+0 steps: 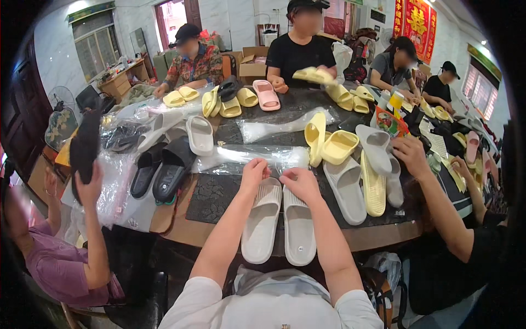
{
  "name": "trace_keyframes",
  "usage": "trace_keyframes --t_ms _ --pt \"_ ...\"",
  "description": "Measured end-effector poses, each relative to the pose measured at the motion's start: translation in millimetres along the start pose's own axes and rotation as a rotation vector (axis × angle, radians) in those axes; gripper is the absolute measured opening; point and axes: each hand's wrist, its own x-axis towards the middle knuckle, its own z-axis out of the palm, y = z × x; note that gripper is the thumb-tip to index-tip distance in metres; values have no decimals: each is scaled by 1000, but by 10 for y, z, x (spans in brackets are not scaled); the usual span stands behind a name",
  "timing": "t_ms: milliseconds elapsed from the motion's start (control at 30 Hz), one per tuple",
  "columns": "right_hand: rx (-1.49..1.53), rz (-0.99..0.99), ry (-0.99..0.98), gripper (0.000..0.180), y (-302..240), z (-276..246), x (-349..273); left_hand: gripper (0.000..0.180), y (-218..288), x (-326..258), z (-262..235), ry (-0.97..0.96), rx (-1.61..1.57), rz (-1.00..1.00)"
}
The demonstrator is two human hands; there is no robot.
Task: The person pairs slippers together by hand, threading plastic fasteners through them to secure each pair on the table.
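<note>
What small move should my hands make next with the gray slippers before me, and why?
Perhaps bring the left gray slipper and the right gray slipper together: they lie side by side with a gap between, and the left hand and right hand are near their toe ends.

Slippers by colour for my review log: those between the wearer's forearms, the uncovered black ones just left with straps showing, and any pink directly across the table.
Grey slippers: 2
Black slippers: 2
Pink slipper: 1
Total: 5

Side by side at six o'clock in my view, two light-grey, ribbed-strap, rubbery slippers point toes toward twelve.
</note>
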Motion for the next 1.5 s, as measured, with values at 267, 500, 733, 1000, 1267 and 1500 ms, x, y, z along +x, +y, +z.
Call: trace_keyframes --t_ms 267,500,733,1000,1267,1500 --pt "109 -85 82 24 275 85 85 22 93 -48 101 -137 236 94" --pt "307 -64 56 21 26 38 -31 24 95 -109 111 -177 417 95" --pt "289 -106 135 20 10 5 -30 23 -15 -40 67 -187 342 219" --pt "319 -76 168 22 83 51 8 23 71 -68 66 -103 292 174" --pt "299 -108 105 21 176 75 39 23 140 -134 99 -105 267 125" --pt "363 -51 117 19 118 48 31 22 110 -95 59 -231 332 153"
